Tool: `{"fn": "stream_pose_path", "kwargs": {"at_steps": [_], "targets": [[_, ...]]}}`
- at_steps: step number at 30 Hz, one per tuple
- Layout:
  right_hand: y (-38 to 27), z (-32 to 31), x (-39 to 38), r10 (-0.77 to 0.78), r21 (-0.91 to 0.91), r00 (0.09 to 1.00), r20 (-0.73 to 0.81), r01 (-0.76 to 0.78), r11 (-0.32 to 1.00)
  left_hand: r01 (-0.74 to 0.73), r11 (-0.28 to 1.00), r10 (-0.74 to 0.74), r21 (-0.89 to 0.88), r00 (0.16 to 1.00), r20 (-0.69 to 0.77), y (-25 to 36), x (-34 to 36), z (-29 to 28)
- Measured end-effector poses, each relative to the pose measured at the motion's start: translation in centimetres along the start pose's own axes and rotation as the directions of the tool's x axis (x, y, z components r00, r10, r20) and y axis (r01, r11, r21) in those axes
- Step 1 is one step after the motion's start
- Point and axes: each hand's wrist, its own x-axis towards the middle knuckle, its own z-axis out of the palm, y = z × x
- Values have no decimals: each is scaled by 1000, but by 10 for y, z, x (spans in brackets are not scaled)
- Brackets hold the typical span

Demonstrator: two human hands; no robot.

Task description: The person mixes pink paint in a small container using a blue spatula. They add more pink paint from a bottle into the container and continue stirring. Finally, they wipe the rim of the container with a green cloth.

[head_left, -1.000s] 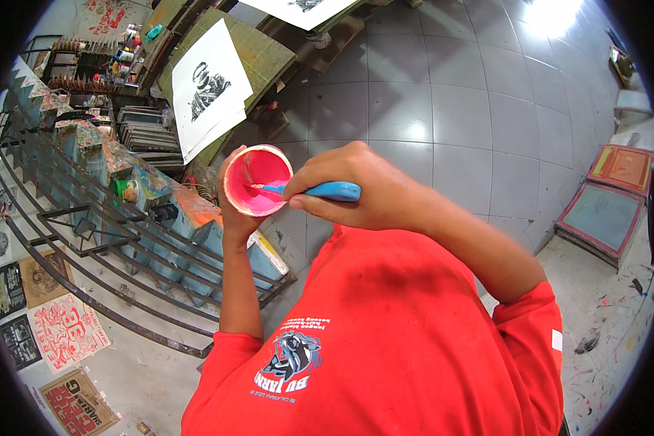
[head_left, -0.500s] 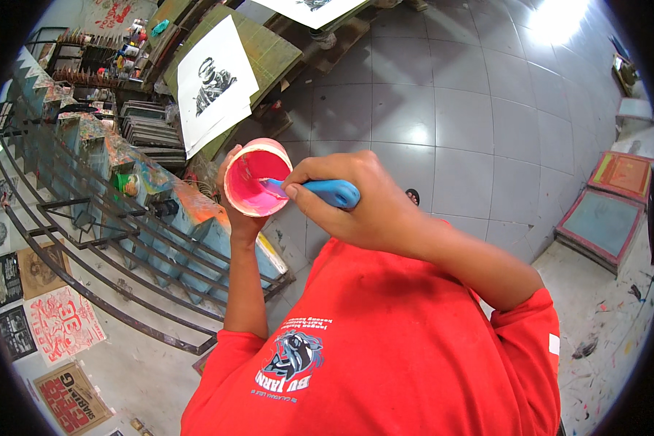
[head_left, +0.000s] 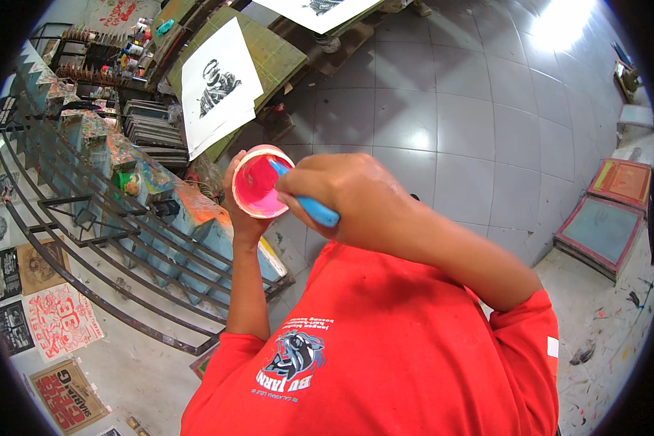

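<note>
My left hand (head_left: 244, 228) is wrapped round a tub (head_left: 248, 174) from the left and below. The tub is tipped so its mouth faces me, showing pale rim and bright pink ink or paint smeared inside. Closed round a blue spatula (head_left: 318, 211), my right hand (head_left: 349, 192) is at the tub's right edge. The handle's butt sticks out below my fingers. The spatula's lighter blue front end reaches into the upper right of the mouth; its tip is hard to make out.
Printed sheets (head_left: 220, 86) lie on a green board (head_left: 280, 54) ahead. A curved dark metal railing (head_left: 123, 287) and paint-stained steps (head_left: 168, 251) are on the left. Framed screens (head_left: 597, 227) stand at the right. Grey tiles (head_left: 463, 131) cover the floor.
The spatula has turned: its handle now slants down to the right and its front end points at the tub's upper right. The tub has shifted slightly right and down.
</note>
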Motion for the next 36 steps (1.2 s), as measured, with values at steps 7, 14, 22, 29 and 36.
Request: {"fn": "stream_pose_path", "kwargs": {"at_steps": [7, 14, 22, 29, 36], "targets": [[9, -17, -4, 29, -8, 971, 236, -28, 1000, -227, 953, 222, 198, 974, 49, -7, 9, 3], [18, -39, 0, -136, 48, 988, 78, 132, 990, -315, 914, 304, 258, 949, 83, -2, 19, 5], [19, -22, -13, -153, -50, 960, 236, 169, 984, -281, 926, 282, 250, 959, 36, -4, 30, 2], [23, -26, -5, -214, -77, 969, 124, 225, 971, -273, 953, 270, 132, 962, 41, -3, 31, 1], [12, -17, -13, -138, -33, 909, 393, 164, 986, -232, 966, 229, 117, 973, 39, -2, 26, 3]]}}
